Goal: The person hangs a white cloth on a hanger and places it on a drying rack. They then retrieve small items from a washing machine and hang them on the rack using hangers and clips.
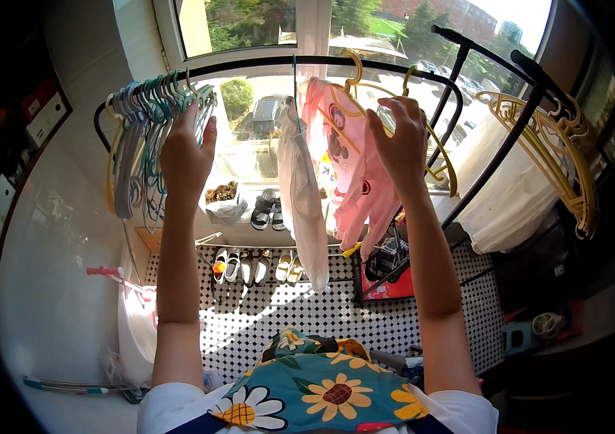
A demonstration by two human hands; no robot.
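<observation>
Black-and-white checked floor tiles (307, 311), sunlit window (264, 29), black rail (264, 65) overhead. Left hand (186, 155), fingers together, touches bunched pale hangers (141, 123). Right hand (398, 137) pinches a yellow hanger (354, 87) carrying a limp pink garment (354, 181) mid-rail.

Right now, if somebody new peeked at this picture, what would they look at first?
Probably the two raised arms: the left hand reaches into a bunch of teal and grey hangers on the black rail, and the right hand touches a pink garment hanging on a yellow hanger in the middle. Below, a row of shoes sits on the black-and-white tiled floor.
</observation>
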